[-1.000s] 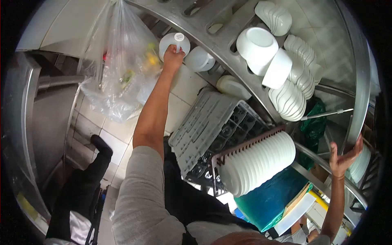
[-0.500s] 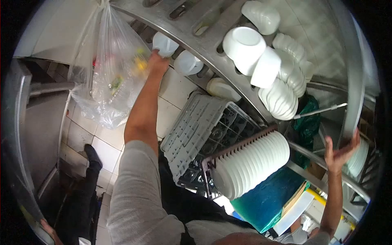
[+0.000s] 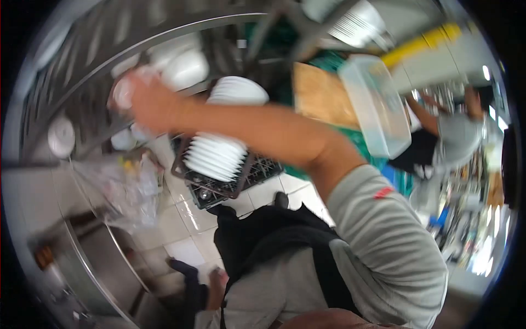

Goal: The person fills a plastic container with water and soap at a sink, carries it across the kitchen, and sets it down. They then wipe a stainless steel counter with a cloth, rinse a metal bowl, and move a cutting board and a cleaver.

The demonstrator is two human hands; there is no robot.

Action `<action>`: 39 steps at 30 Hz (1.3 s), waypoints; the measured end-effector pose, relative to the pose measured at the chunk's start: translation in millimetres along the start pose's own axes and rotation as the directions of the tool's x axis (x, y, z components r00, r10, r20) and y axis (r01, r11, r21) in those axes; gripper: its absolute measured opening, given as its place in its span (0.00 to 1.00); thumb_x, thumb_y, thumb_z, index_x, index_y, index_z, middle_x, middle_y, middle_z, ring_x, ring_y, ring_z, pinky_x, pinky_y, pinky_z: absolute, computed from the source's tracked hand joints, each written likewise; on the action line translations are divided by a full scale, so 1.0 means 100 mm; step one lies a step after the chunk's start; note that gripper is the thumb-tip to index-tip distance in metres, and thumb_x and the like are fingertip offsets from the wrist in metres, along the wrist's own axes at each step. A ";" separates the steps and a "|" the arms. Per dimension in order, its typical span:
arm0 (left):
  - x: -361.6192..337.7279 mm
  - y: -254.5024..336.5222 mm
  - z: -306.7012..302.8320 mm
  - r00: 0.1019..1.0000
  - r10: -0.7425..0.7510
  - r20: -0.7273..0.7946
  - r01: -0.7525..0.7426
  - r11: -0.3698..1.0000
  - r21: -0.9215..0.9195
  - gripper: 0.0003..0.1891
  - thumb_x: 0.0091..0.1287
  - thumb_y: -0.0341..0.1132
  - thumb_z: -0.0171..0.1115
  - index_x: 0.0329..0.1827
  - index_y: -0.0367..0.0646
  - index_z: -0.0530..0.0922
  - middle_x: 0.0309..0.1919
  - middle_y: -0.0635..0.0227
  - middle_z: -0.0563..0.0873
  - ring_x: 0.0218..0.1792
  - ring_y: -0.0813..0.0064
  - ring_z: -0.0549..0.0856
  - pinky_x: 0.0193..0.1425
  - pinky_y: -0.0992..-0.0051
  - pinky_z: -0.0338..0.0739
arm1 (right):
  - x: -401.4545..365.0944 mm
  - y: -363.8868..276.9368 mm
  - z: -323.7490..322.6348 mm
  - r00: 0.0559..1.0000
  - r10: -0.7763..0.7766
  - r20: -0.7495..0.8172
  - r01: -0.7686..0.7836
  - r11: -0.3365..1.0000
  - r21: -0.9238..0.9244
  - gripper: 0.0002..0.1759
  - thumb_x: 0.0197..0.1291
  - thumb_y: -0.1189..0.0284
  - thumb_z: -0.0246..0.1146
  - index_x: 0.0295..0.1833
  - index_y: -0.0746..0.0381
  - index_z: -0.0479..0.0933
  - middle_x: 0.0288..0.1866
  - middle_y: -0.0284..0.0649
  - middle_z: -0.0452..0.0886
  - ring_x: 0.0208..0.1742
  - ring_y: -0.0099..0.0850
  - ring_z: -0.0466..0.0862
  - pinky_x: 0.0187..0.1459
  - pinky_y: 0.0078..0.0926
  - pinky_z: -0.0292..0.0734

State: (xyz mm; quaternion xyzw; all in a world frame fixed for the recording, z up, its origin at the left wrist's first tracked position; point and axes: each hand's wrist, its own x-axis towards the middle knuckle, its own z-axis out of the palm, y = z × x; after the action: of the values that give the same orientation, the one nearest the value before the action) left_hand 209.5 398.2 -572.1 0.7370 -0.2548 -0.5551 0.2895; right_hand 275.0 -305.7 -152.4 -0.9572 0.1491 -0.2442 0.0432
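My right arm reaches across the view to the upper left. My right hand [image 3: 145, 104] is smeared by motion beside a pale round object [image 3: 123, 92] and white bowls [image 3: 186, 69] on the metal rack [image 3: 170, 26]; whether it grips anything is unclear. Below my forearm, white plates [image 3: 216, 158] stand in a row in a brown rack [image 3: 241, 189] over a dark crate [image 3: 263, 171]. My left forearm hangs low beside my apron, and my left hand [image 3: 220, 276] is blurred, its fingers not distinguishable.
A clear plastic bag [image 3: 126, 192] hangs at the left, above a steel unit [image 3: 112, 260]. Another person's leg [image 3: 189, 271] shows below. At the right are a translucent bin [image 3: 378, 107], brown cardboard [image 3: 323, 96] and a person in grey [image 3: 460, 137].
The view has swung round. My right hand has moved from the rack's right side to the bowls at the upper left. My left hand has left the white containers and dropped beside my body.
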 end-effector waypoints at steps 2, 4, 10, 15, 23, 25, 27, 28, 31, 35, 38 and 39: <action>0.06 0.34 0.10 0.945 -0.328 -0.008 0.312 0.906 -0.286 0.13 0.76 0.42 0.62 0.57 0.47 0.82 0.47 0.66 0.86 0.48 0.66 0.87 0.45 0.59 0.82 | -1.03 -0.67 -0.59 1.000 -0.010 0.012 0.004 0.918 0.396 0.25 0.64 0.62 0.62 0.66 0.56 0.80 0.62 0.55 0.77 0.64 0.57 0.77 0.61 0.55 0.78; 0.20 0.83 0.20 0.903 -0.426 -0.060 0.366 0.834 -0.413 0.14 0.75 0.42 0.63 0.57 0.47 0.81 0.48 0.66 0.86 0.48 0.65 0.87 0.46 0.60 0.82 | -2.18 -0.89 -1.06 0.918 -0.244 0.312 0.064 0.868 0.492 0.26 0.64 0.56 0.67 0.64 0.58 0.81 0.64 0.53 0.78 0.56 0.57 0.83 0.58 0.56 0.79; -0.06 1.57 0.90 0.965 -0.257 0.058 0.261 0.960 -0.101 0.16 0.74 0.44 0.64 0.59 0.47 0.80 0.50 0.65 0.86 0.51 0.65 0.87 0.48 0.60 0.81 | -5.28 0.03 -2.83 0.713 0.156 0.683 -0.670 0.438 0.599 0.26 0.74 0.47 0.62 0.53 0.60 0.86 0.41 0.44 0.88 0.43 0.31 0.86 0.44 0.33 0.79; 0.10 2.24 1.05 0.984 -0.147 0.101 0.158 0.982 -0.101 0.18 0.74 0.46 0.66 0.60 0.48 0.79 0.52 0.65 0.85 0.53 0.64 0.87 0.49 0.61 0.81 | -6.90 0.73 -3.71 0.203 0.776 0.598 -0.679 -0.328 0.656 0.41 0.67 0.43 0.69 0.74 0.60 0.75 0.60 0.45 0.84 0.56 0.36 0.85 0.56 0.38 0.83; 0.45 4.34 1.66 0.981 -0.192 0.004 0.192 0.981 -0.027 0.21 0.72 0.44 0.64 0.65 0.51 0.77 0.54 0.70 0.86 0.51 0.65 0.89 0.54 0.61 0.79 | -6.62 1.29 -3.42 -0.100 0.864 0.494 0.006 -0.496 0.868 0.72 0.52 0.30 0.73 0.85 0.67 0.48 0.81 0.59 0.57 0.78 0.58 0.64 0.69 0.59 0.72; 0.54 4.34 1.77 0.980 -0.169 0.107 0.172 0.985 -0.018 0.21 0.72 0.44 0.64 0.66 0.51 0.77 0.55 0.69 0.86 0.51 0.65 0.89 0.54 0.61 0.79 | -6.45 1.35 -3.29 -0.175 0.870 0.461 0.046 -0.461 0.886 0.70 0.52 0.33 0.75 0.85 0.66 0.49 0.80 0.56 0.61 0.76 0.57 0.66 0.68 0.61 0.71; 1.03 3.91 1.63 0.931 0.045 0.363 -0.157 0.945 0.285 0.22 0.72 0.45 0.65 0.67 0.53 0.77 0.57 0.68 0.86 0.54 0.63 0.88 0.56 0.61 0.79 | -6.37 1.33 -3.27 -0.161 0.899 0.407 0.065 -0.402 0.914 0.64 0.55 0.37 0.75 0.83 0.65 0.51 0.78 0.56 0.64 0.73 0.56 0.70 0.66 0.61 0.73; 1.08 3.90 1.65 0.918 -0.013 0.397 -0.133 0.932 0.337 0.22 0.75 0.46 0.64 0.67 0.49 0.77 0.58 0.65 0.85 0.58 0.62 0.86 0.59 0.59 0.80 | -6.37 1.35 -3.33 -0.137 0.930 0.341 0.072 -0.334 0.940 0.59 0.57 0.42 0.75 0.81 0.64 0.54 0.77 0.55 0.66 0.69 0.55 0.74 0.64 0.61 0.75; 1.46 3.71 1.53 0.782 -0.181 0.596 0.107 0.982 0.157 0.21 0.77 0.46 0.62 0.66 0.45 0.76 0.58 0.63 0.85 0.61 0.61 0.85 0.61 0.57 0.83 | -6.44 1.34 -3.28 -0.168 0.935 0.313 0.076 -0.305 0.949 0.39 0.61 0.49 0.70 0.68 0.61 0.68 0.60 0.45 0.75 0.56 0.40 0.81 0.53 0.52 0.83; 1.59 3.61 1.31 0.888 -0.201 0.413 0.219 0.976 0.003 0.20 0.78 0.44 0.61 0.66 0.42 0.76 0.59 0.62 0.84 0.63 0.60 0.84 0.61 0.58 0.85 | -6.58 1.20 -3.41 -0.208 0.938 0.277 0.059 -0.271 0.961 0.30 0.63 0.55 0.67 0.64 0.59 0.71 0.55 0.44 0.75 0.52 0.41 0.83 0.48 0.50 0.85; 1.79 3.71 1.22 0.883 -0.175 0.435 0.234 0.968 -0.087 0.20 0.81 0.44 0.58 0.67 0.42 0.75 0.63 0.64 0.82 0.63 0.59 0.84 0.61 0.56 0.83 | -6.83 1.14 -3.42 -0.191 0.944 0.268 0.076 -0.258 0.963 0.33 0.62 0.56 0.68 0.67 0.61 0.69 0.56 0.47 0.75 0.54 0.45 0.84 0.49 0.54 0.83; 1.82 3.87 1.24 0.878 -0.330 0.346 0.353 0.936 -0.003 0.20 0.81 0.45 0.57 0.68 0.43 0.74 0.63 0.65 0.81 0.61 0.59 0.85 0.59 0.56 0.82 | -6.90 1.08 -3.44 -0.172 0.940 0.295 0.124 -0.277 0.953 0.29 0.64 0.56 0.66 0.64 0.59 0.69 0.55 0.46 0.77 0.52 0.46 0.85 0.48 0.56 0.85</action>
State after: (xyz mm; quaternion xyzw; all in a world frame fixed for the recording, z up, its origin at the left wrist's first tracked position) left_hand 114.6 -17.9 -446.4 0.6532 -0.1484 -0.7244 0.1628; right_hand -495.8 -199.9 -181.2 -0.1017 0.5028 -0.6101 0.6039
